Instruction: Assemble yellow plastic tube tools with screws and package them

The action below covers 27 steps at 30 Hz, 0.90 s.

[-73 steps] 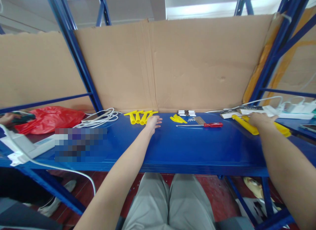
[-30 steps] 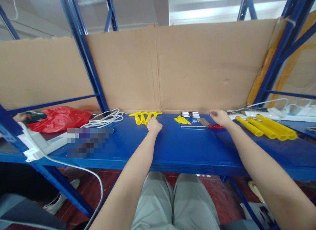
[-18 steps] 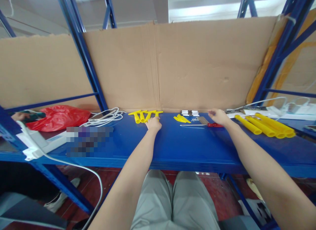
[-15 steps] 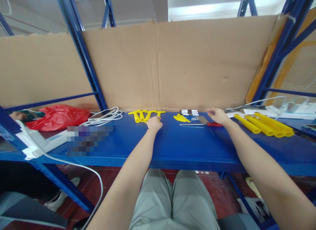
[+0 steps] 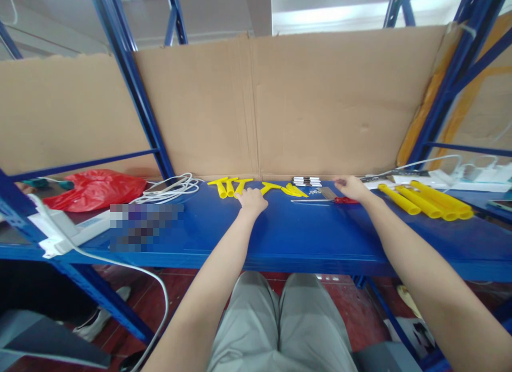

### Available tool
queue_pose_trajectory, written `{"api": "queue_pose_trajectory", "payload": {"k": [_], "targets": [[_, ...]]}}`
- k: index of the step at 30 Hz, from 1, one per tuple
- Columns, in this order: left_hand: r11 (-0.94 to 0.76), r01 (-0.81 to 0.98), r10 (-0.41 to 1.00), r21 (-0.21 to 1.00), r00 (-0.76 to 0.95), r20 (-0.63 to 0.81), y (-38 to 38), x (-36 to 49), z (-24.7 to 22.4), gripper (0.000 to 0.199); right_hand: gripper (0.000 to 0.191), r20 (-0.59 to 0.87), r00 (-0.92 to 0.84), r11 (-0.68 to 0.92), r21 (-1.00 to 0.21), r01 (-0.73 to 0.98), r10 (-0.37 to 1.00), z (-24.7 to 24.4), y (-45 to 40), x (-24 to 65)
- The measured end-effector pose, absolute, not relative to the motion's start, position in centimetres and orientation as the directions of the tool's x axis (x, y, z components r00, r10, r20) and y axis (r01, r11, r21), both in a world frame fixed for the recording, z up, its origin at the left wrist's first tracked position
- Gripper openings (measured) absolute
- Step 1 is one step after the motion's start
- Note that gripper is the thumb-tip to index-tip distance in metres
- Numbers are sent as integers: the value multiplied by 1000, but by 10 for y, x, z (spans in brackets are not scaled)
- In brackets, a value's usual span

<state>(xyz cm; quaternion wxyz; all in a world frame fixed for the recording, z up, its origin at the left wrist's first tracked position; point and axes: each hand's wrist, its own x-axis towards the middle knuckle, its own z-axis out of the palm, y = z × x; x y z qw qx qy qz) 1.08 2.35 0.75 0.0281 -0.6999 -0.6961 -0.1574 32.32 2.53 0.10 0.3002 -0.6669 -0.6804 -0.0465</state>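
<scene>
My left hand [image 5: 253,200] is closed on a yellow T-shaped piece [image 5: 270,186], whose head shows beyond the fingertips. Left of it, more yellow T-shaped pieces [image 5: 221,188] lie in a row on the blue shelf [image 5: 288,231]. Beside the held piece are flat yellow parts [image 5: 294,190], small metal bits [image 5: 315,191] and a stack of white-and-dark strips [image 5: 306,181]. My right hand [image 5: 350,187] is above the red handle of a screwdriver [image 5: 344,200], its fingers curled together near a small brown piece [image 5: 328,193]; what they hold, if anything, is too small to make out.
Yellow tubes [image 5: 432,201] lie at the right, before white power strips [image 5: 486,179]. At the left are a red plastic bag [image 5: 98,189], coiled white cable [image 5: 182,186] and a white power strip [image 5: 94,223]. Cardboard [image 5: 312,105] stands behind; another person's hand [image 5: 26,188] shows far left.
The rightmost yellow T-shaped piece has moved right and tilted with my left hand, away from the row. My right hand has shifted very slightly left.
</scene>
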Motion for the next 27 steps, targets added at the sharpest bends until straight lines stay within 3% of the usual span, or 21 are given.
{"api": "queue_pose_trajectory", "payload": {"k": [4, 8, 17, 27], "targets": [[-186, 970, 933, 155, 124, 339, 28, 10, 2, 38, 29, 467, 54, 127, -348, 929, 883, 0, 26, 323], [-275, 945, 929, 178, 213, 304, 37, 7, -6, 48, 29, 457, 38, 140, -351, 926, 889, -1, 25, 321], [-206, 975, 935, 83, 171, 309, 31, 7, 7, 38, 25, 470, 14, 162, -331, 930, 883, -3, 28, 323], [-134, 987, 926, 93, 91, 367, 23, 10, 9, 28, 27, 425, 23, 127, -322, 938, 905, 0, 26, 321]]}}
